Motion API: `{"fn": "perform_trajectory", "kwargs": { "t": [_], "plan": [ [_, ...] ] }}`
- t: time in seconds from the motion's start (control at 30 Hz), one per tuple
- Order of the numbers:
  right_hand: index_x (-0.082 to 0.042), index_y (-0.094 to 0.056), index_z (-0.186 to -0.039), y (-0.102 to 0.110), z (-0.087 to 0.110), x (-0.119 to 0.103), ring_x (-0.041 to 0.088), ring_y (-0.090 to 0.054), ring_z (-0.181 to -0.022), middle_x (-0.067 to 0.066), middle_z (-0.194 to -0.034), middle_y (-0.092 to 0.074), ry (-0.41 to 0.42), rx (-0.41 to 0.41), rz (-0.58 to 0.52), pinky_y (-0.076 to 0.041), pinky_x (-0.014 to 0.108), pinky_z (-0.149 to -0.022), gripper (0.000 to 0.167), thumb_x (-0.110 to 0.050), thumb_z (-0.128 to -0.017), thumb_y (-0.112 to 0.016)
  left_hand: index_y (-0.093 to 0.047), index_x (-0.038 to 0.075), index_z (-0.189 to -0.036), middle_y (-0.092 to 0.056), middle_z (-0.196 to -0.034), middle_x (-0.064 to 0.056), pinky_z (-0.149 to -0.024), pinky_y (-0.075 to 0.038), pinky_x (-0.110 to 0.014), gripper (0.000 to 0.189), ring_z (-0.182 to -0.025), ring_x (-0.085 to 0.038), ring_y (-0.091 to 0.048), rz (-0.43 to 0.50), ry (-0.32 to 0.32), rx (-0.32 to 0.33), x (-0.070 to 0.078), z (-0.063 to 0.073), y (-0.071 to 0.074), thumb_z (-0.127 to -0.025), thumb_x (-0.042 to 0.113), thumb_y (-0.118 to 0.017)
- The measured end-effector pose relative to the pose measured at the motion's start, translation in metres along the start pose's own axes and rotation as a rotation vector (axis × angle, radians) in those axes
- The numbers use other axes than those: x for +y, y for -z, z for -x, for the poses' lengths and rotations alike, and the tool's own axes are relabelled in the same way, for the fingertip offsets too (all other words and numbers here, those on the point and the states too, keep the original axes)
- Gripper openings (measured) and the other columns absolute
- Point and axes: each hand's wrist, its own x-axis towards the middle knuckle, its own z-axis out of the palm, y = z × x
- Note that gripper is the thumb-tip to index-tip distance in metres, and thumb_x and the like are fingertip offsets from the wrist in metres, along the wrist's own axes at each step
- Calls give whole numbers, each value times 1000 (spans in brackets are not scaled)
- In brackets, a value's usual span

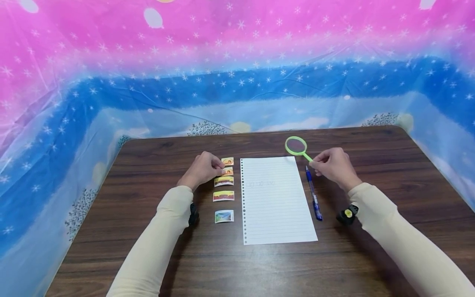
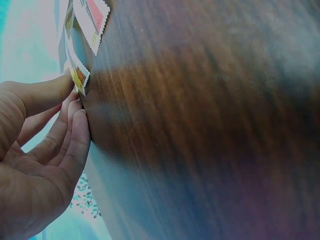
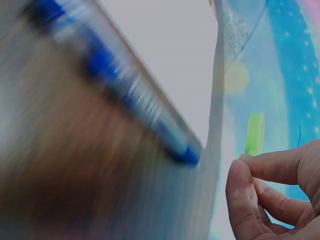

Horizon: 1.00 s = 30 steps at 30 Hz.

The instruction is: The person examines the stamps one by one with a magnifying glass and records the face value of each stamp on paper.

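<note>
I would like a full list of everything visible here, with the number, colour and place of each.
stamps: five, yellow, red or blue-green, in a column left of the sheet
sheet: one, white, lined, faintly written on, mid-table
pen: one, blue, right of the sheet
magnifying glass: one, green, near the sheet's top right corner
table: one, brown, under these things
backdrop: one, mainly pink, blue and white, behind the table
wrist devices: two, mainly black, one at each wrist
sleeves: two, cream, one on each arm
left hand: one, bare, at the upper stamps, apparently pinching one
right hand: one, bare, pinching the magnifying glass's handle
</note>
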Motion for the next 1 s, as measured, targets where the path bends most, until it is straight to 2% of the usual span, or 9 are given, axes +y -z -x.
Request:
{"fn": "perform_trajectory", "kwargs": {
  "t": [0.23,0.5,0.8,1.0],
  "plan": [
    [4,-76,-96,-29,-15,-31,29,-73,-73,18,-84,-74,49,-13,15,-57,34,-60,17,-11,-95,-70,-78,3,-102,-70,-93,-8,-86,-53,-40,12,-85,-22,-62,-3,5,8,-1,-2,0,-95,11,-73],
    [1,-77,-94,-60,-19,-60,23,-72,-71,15,-83,-74,86,-73,22,-55,36,-64,14,-12,-94,-71,-78,4,-103,-70,-95,-8,-87,-53,-40,13,-87,-23,-61,-16,12,12,-2,-2,-1,-95,13,-73],
    [-3,-77,-87,-91,-17,-81,16,-66,-65,7,-76,-71,108,-128,47,-50,31,-61,8,-9,-91,-75,-78,3,-103,-71,-94,-8,-85,-53,-40,12,-84,-22,-62,-11,-9,7,-2,-1,0,-95,10,-72],
    [-4,-78,-85,-106,-16,-86,16,-58,-64,4,-76,-70,136,-130,79,-45,29,-61,7,-8,-90,-76,-78,3,-104,-71,-95,-9,-86,-53,-40,13,-86,-22,-61,-13,-1,8,-1,0,0,-95,10,-73]
  ]
}}
